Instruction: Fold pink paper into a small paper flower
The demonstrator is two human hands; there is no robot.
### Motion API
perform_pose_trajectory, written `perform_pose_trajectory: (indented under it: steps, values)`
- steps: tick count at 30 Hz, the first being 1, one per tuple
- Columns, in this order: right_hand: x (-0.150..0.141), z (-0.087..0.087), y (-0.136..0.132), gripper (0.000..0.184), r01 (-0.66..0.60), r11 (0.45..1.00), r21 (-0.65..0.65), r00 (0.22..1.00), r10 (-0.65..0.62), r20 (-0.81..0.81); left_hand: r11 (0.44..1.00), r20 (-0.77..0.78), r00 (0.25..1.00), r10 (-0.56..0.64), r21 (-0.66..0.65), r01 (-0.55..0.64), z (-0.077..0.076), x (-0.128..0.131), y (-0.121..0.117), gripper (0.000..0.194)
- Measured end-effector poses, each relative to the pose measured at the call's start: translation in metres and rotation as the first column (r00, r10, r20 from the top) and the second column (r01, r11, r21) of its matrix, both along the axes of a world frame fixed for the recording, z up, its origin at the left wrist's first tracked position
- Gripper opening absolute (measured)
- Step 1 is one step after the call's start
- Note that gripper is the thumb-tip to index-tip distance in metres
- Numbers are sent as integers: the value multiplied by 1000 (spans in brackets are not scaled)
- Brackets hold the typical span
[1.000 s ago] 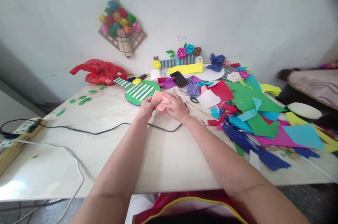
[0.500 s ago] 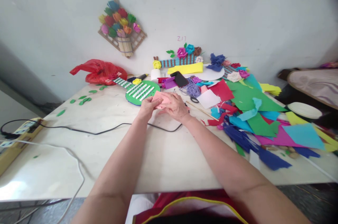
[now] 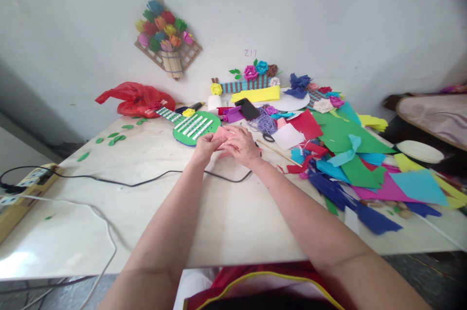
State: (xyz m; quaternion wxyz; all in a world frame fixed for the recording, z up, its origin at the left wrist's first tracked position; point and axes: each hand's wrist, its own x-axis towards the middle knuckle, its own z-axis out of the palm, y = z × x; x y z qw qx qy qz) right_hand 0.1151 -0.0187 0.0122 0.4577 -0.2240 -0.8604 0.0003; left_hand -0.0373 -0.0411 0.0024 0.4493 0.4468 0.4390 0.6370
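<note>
In the head view, the person's left hand [image 3: 206, 147] is pinching the pink paper [image 3: 221, 134] (a soft salmon shade, really) above the tabletop [image 3: 233, 217], while the right hand [image 3: 242, 146] is gripping its other side, fingers partly hiding it. Just beyond, the green round piece [image 3: 197, 128] is lying with white strips across it, and the black cable [image 3: 134, 184] is running nearer the person.

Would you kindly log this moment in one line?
left hand: pinching pink paper | right hand: holding it | near: green disc, black cable
</note>
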Motion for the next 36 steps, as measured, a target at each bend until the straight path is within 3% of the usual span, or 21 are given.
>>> perform_pose_trajectory:
  steps: [11,23,36]
  values:
    - [-1,-7,8,21,87,996,-36,996,-88,-27,999,8,999,-39,-18,39,-2,0,1,31]
    - [-1,-10,9,25,126,991,-48,990,-128,-55,999,-93,995,-18,27,21,-10,-3,5,18]
    - [-1,-9,6,24,130,984,-125,988,-139,-65,993,-7,993,-119,-24,119,-6,-1,0,24]
